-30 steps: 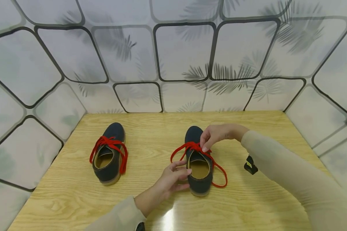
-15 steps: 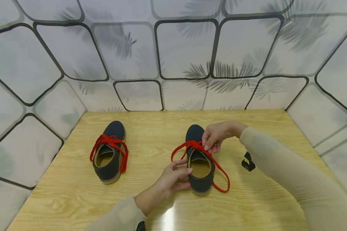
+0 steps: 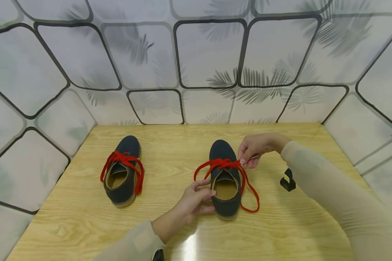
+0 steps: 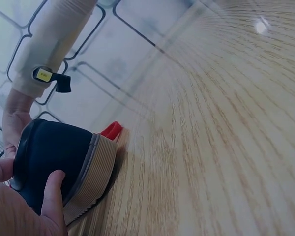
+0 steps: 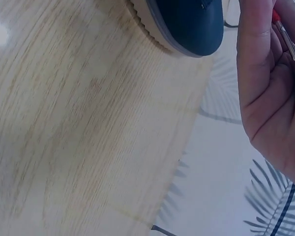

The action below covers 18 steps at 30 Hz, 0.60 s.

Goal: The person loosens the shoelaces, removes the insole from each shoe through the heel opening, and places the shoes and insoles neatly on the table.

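Observation:
A dark navy shoe (image 3: 227, 209) with a tan lining stands on the table, toe pointing away. My left hand (image 3: 188, 204) grips its left side near the heel, thumb at the collar and fingers along the outside. In the left wrist view, the thumb and a finger lie against the shoe's heel (image 4: 56, 152). Beside the laced front, my right hand (image 3: 253, 150) pinches the red shoelace (image 3: 222, 163) and draws it out to the right. A metal lace tip (image 5: 292, 49) sticks out of the right hand's fingers in the right wrist view. One red loop hangs on each side of this shoe.
The matching navy shoe (image 3: 121, 194), with a tied red lace (image 3: 122, 158), stands at the left of the wooden table (image 3: 85, 224). Patterned pale walls (image 3: 209, 54) enclose the table at the back and sides. Each sleeve has a black band with a small device (image 3: 288, 180).
My right hand has moved right and slightly up, pulling part of the red shoelace away from the knot. The left hand keeps its grip on the shoe.

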Each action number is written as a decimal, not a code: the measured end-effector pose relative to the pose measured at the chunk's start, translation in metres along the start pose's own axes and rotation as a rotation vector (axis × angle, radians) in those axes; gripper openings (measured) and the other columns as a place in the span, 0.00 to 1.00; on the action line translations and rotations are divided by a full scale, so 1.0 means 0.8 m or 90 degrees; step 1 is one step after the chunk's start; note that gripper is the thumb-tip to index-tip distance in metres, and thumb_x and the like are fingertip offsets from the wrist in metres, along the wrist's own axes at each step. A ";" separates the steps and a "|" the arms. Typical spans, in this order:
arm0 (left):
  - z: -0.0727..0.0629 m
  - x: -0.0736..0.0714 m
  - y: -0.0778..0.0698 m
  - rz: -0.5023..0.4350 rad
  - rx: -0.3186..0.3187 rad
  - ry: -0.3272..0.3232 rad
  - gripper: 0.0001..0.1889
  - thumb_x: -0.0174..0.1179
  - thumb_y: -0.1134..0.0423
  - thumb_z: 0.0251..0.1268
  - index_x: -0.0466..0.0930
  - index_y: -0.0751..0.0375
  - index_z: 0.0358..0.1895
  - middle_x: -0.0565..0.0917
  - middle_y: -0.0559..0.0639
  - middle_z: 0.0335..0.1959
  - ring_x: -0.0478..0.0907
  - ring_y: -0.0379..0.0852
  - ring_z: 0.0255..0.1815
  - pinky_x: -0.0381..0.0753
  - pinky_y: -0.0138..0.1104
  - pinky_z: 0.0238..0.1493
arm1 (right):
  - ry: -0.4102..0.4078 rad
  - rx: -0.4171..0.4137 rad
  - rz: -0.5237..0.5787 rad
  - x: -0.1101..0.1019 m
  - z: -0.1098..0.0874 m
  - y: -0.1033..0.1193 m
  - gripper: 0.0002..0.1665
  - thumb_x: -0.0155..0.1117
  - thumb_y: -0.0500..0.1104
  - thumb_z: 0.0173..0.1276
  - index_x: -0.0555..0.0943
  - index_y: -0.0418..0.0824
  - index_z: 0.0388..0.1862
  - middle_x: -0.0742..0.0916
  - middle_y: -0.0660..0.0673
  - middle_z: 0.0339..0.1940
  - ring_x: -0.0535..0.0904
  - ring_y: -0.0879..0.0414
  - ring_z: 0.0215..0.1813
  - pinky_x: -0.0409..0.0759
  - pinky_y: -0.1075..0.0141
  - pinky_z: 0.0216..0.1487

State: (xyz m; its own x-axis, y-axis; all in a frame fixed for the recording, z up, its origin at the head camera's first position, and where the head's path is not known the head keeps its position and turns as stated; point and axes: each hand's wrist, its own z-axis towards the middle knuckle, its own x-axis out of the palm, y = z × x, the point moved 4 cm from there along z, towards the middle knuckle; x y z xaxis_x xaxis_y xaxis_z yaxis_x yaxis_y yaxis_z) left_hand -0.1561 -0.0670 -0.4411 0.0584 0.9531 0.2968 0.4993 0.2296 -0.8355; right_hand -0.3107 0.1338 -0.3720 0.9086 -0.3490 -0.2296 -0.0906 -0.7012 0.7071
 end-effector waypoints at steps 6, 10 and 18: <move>-0.001 0.000 -0.003 0.012 0.003 -0.019 0.29 0.60 0.68 0.52 0.69 0.62 0.62 0.75 0.54 0.47 0.74 0.48 0.41 0.84 0.44 0.39 | -0.010 -0.016 0.008 -0.009 -0.005 -0.010 0.06 0.63 0.36 0.63 0.84 0.33 0.34 0.86 0.46 0.24 0.82 0.60 0.24 0.84 0.64 0.34; 0.000 0.001 -0.003 0.016 0.007 -0.027 0.28 0.59 0.69 0.51 0.69 0.63 0.61 0.76 0.55 0.46 0.75 0.48 0.41 0.84 0.44 0.39 | -0.011 -0.032 0.010 -0.012 -0.005 -0.011 0.06 0.63 0.36 0.64 0.84 0.33 0.34 0.86 0.46 0.25 0.82 0.60 0.24 0.84 0.63 0.35; -0.004 0.005 -0.001 0.007 0.014 -0.031 0.28 0.59 0.69 0.52 0.69 0.65 0.60 0.76 0.55 0.46 0.75 0.48 0.41 0.84 0.43 0.38 | 0.011 -0.025 0.008 -0.006 -0.004 -0.007 0.05 0.64 0.37 0.64 0.83 0.35 0.32 0.86 0.46 0.24 0.81 0.60 0.24 0.84 0.65 0.33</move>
State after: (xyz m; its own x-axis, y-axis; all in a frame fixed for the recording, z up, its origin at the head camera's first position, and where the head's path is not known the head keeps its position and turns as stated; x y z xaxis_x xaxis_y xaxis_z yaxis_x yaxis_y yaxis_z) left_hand -0.1530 -0.0638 -0.4378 0.0212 0.9641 0.2648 0.4792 0.2227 -0.8490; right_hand -0.3134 0.1413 -0.3723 0.9141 -0.3469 -0.2099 -0.0863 -0.6722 0.7353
